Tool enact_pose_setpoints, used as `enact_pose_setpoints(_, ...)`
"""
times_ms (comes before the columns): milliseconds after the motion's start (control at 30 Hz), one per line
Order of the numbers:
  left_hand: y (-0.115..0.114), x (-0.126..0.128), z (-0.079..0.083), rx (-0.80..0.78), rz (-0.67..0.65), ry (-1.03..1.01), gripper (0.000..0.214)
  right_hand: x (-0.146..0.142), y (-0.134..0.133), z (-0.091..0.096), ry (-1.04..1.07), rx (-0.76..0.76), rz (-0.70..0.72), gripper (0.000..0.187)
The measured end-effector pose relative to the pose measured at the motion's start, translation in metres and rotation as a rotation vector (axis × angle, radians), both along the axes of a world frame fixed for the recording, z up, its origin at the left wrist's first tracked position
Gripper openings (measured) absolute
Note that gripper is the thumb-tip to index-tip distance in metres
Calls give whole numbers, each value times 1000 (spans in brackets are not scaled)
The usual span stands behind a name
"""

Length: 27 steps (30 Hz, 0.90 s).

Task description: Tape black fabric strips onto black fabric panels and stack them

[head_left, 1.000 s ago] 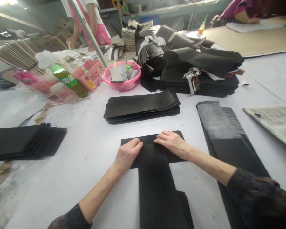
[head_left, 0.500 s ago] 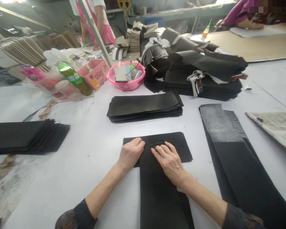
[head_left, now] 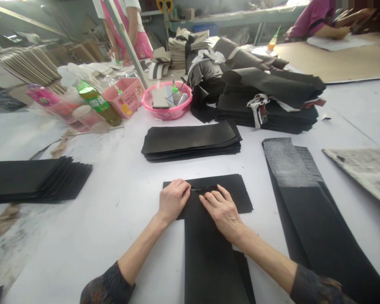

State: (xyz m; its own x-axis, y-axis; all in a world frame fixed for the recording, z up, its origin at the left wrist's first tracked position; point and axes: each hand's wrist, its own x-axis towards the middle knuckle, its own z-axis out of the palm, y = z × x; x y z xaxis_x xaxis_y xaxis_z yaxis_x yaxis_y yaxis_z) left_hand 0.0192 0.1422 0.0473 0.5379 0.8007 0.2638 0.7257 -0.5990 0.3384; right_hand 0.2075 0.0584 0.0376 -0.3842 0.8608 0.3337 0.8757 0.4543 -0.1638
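A long black strip of leather-like sheet runs from the front edge of the view up to both hands. Its far end lies across a small crosswise stack of black pieces. My left hand pinches the left corner of that end, its fingers closed together. My right hand has its fingers curled on the strip's right side, gripping the edge, where a narrow fold shows between the hands. The fingertips under the fold are partly hidden. Another black piece shows beneath the strip on the right.
Beyond the hands lies a stack of black pieces; another stack is at left. Long black strips lie at right. Farther back are a pink basin, a green bottle and a black material pile. Two co-workers stand behind.
The fold at the strip's far end shows wider between my hands, reaching closer to the left hand. Both hands have stayed nearly in place. The view has shifted slightly.
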Motion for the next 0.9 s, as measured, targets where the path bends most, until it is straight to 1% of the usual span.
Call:
enact_pose_setpoints(267, -4, 8, -3, 20, 84, -67, 13, 1, -1, -3, -21, -7, 1, 29)
enact_pose_setpoints(400, -4, 7, -2, -18, 119, -70, 13, 1, -2, -5, -24, 5, -8, 28)
enact_pose_setpoints(467, -1, 0, 0, -84, 71, -96, 15, 1, -2, -5, -24, 8, -12, 28)
enact_pose_setpoints(567, 5, -14, 4, -230, -77, -173, 19, 1, -2, -5, -25, 12, -12, 27)
enact_pose_setpoints(633, 8, -21, 6, -285, -143, -209, 18, 0, -1, -4, -24, 15, -12, 27)
enact_pose_setpoints(700, 9, -22, 6, -260, -148, -186, 19, 0, -1, -3, -19, 14, -12, 27)
enact_pose_setpoints(767, 9, -19, 4, -170, -135, -108, 20, 1, 0, -2, -4, 9, -7, 26)
enact_pose_setpoints(833, 7, -15, 1, -72, -136, -35, 15, 6, 1, -1, 19, -14, 16, 25)
enact_pose_setpoints(900, 6, -12, -2, -6, -145, -14, 14, 14, 4, 3, 47, -40, 50, 25)
